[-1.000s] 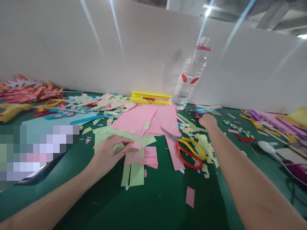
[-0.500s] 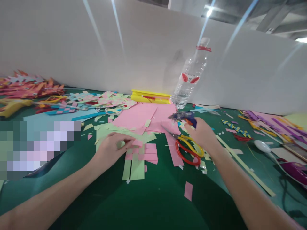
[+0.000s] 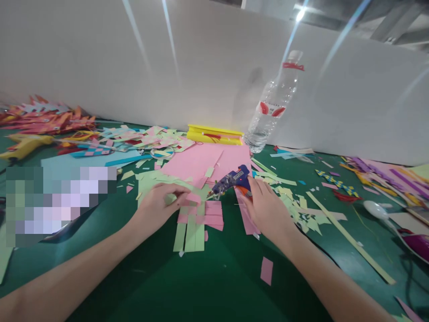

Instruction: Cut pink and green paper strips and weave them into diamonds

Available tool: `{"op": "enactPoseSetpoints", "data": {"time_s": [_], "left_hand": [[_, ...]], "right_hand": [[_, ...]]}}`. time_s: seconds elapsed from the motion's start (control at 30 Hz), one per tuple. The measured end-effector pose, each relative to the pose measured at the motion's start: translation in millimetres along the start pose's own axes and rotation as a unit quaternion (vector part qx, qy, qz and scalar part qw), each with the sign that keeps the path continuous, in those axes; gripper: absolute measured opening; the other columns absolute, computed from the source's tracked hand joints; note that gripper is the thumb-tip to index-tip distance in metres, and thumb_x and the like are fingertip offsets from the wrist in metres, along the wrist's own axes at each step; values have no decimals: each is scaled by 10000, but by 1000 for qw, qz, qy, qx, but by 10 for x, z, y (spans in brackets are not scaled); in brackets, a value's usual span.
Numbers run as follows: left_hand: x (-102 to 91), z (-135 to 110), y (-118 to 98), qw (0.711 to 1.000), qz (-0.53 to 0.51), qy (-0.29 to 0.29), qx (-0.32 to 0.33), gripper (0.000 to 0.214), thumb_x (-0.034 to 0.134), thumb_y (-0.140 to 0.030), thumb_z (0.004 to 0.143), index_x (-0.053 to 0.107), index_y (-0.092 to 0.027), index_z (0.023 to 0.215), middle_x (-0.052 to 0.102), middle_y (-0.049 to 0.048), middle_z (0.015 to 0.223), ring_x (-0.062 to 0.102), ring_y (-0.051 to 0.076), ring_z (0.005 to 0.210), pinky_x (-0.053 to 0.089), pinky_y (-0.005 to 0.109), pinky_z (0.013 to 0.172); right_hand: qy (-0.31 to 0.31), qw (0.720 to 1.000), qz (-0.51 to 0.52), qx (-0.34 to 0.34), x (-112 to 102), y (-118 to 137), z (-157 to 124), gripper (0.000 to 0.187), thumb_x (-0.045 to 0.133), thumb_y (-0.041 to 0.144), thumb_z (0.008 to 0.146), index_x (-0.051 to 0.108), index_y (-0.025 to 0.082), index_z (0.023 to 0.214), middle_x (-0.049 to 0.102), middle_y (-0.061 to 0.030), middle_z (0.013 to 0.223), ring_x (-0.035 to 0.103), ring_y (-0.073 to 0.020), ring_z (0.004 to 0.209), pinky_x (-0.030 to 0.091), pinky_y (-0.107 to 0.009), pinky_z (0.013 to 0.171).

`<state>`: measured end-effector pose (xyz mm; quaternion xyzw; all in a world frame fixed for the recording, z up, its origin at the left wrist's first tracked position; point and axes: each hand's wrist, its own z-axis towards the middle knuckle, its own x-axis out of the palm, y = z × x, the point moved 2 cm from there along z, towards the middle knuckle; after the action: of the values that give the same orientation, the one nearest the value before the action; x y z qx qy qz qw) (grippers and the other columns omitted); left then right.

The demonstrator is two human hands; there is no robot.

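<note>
My left hand pinches the end of a pink paper strip, folded up from a woven piece of pink and light green paper strips. That piece lies flat on the green table, its green ends pointing toward me. My right hand is wrapped round a blue glue gun with an orange trigger. The gun's nozzle points left and down, close to the lifted strip; whether they touch I cannot tell. Light green paper and a pink sheet lie behind the weave.
A tilted plastic bottle leans against the white wall, beside a yellow folded piece. Paper scraps are heaped at the back. A yellow glue gun lies at left, a white and purple tool at right. A black cord trails past my right forearm.
My right hand has brought the blue glue gun left and down to the woven paper. The red and yellow scissors are now out of sight. My left hand keeps its pinch.
</note>
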<state>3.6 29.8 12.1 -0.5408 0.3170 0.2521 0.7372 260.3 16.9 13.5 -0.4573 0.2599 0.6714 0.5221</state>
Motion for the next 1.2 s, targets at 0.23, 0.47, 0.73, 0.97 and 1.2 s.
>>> {"op": "enactPoseSetpoints", "data": {"time_s": [0.23, 0.47, 0.73, 0.97, 1.2], "left_hand": [[24, 11, -3, 1000, 2, -1, 21, 255, 486, -411, 804, 684, -251, 824, 714, 14, 854, 628, 211, 816, 460, 370, 838], [8, -8, -28, 1000, 4, -1, 19, 263, 474, -412, 799, 675, -244, 820, 716, 20, 848, 628, 221, 833, 470, 377, 812], [10, 0, -44, 999, 8, -6, 38, 282, 470, -422, 806, 677, -231, 825, 716, 31, 820, 641, 218, 799, 478, 375, 820], [6, 5, -59, 999, 5, -1, 39, 286, 464, -415, 805, 677, -226, 829, 713, 31, 825, 642, 209, 783, 485, 347, 789], [12, -2, -52, 999, 2, 0, 37, 265, 473, -405, 807, 675, -235, 825, 717, 25, 839, 642, 212, 802, 478, 355, 796]], "right_hand": [[-4, 999, -30, -36, 43, 25, -33, 453, 395, 303, 933, 473, -18, 1243, 608, -235, 1070, 587, -310, 996, 528, -429, 820], [-17, 997, -35, -59, 44, 2, -45, 410, 372, 268, 938, 496, 10, 1233, 619, -223, 1071, 594, -302, 992, 537, -428, 816], [-11, 996, -41, -73, 32, -22, -55, 393, 342, 193, 929, 483, 21, 1253, 601, -223, 1121, 582, -302, 1024, 513, -451, 863], [-8, 995, -53, -80, 37, -21, -57, 389, 349, 157, 921, 479, 5, 1255, 608, -217, 1106, 573, -308, 1037, 504, -448, 879], [-15, 996, -38, -83, 18, -18, -55, 397, 327, 154, 922, 468, 26, 1271, 609, -214, 1100, 572, -304, 1031, 511, -465, 854]]}}
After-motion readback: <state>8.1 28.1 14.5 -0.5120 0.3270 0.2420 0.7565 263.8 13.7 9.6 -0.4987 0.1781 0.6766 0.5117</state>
